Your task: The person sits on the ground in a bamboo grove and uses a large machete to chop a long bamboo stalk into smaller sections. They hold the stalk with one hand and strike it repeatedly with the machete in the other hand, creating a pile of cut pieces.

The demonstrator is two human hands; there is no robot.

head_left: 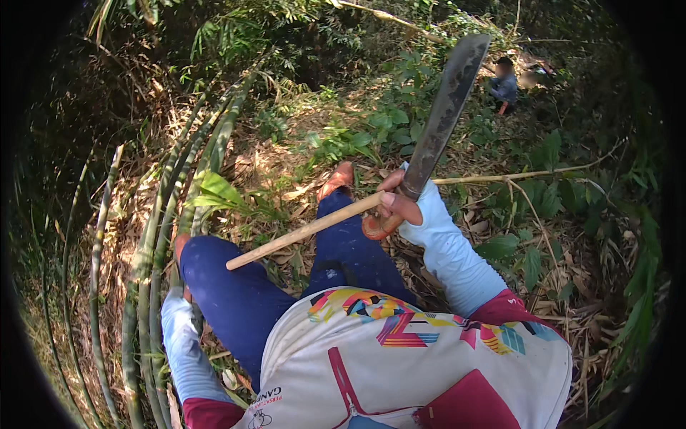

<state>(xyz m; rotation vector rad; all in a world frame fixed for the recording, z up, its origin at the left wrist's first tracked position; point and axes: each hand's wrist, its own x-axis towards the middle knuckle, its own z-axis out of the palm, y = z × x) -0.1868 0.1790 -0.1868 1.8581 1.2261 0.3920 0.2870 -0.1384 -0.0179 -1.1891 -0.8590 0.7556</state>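
My right hand [399, 207] is closed at the base of a machete, its long, dark, worn blade [446, 107] tilted up and to the right. From the same grip a pale wooden shaft [307, 230] slants down to the left, across my legs. Whether it is joined to the blade as its handle is covered by my fingers. My left hand [187, 294] hangs low beside my left knee, close to green bamboo stems [151, 279]. Most of it is hidden by the leg, fingers included.
Several bamboo stems rise along my left side. Dry leaves [264, 161] cover the ground, with low green plants [389, 125] ahead. A thin dry cane [514, 176] crosses beyond my right hand. At the far right a person [504, 87] is low among the undergrowth.
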